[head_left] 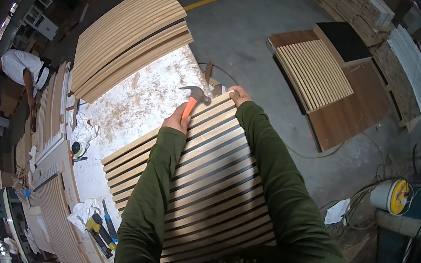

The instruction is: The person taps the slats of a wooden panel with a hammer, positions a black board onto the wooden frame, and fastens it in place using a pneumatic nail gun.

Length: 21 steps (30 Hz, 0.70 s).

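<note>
My left hand (176,120) is closed round the orange handle of a claw hammer (191,104). Its grey metal head is over the far edge of a slatted wooden panel (215,173). Light wood slats with dark gaps between them make up this panel, which lies on the white workbench below my arms. At the panel's far right corner, my right hand (239,96) has its fingers closed on the edge of the end slat. Whether a small piece is pinched there is too small to tell.
More slatted panels (132,38) are stacked at the bench's far end. Sawdust covers the white benchtop (138,85). Power tools (100,232) and a white cloth (84,213) lie at the left. Another slatted panel (314,73) rests right. A co-worker (21,69) bends at far left.
</note>
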Available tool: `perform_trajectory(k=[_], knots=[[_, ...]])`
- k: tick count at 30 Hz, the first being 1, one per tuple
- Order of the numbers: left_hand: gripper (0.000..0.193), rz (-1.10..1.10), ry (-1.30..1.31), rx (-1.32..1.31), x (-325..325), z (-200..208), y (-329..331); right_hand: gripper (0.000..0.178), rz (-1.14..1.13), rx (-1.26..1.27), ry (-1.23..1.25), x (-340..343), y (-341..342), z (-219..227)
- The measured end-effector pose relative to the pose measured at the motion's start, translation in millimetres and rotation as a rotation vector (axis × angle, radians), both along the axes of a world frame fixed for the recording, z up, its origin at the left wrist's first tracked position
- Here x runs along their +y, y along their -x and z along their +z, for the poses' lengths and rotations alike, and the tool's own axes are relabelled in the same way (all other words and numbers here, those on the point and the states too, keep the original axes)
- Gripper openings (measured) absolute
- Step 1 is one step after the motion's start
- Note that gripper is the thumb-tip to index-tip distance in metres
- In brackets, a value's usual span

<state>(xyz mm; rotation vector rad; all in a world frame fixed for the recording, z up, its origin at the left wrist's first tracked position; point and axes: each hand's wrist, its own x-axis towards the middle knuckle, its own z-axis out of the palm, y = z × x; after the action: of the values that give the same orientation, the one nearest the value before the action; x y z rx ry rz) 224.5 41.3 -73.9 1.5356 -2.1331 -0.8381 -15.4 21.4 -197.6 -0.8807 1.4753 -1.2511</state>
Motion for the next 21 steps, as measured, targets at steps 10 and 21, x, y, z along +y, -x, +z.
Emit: perform_trajectory(k=[10, 21], knots=[[0.027, 0.268, -0.082, 0.26, 112, 14, -101, 0.019, -0.139, 1.375, 0.284, 11, -23, 54], [0.028, 0.96, -0.216, -0.061, 355, -46, -225, 0.03, 0.644, 1.142, 0.439, 7, -366, 66]])
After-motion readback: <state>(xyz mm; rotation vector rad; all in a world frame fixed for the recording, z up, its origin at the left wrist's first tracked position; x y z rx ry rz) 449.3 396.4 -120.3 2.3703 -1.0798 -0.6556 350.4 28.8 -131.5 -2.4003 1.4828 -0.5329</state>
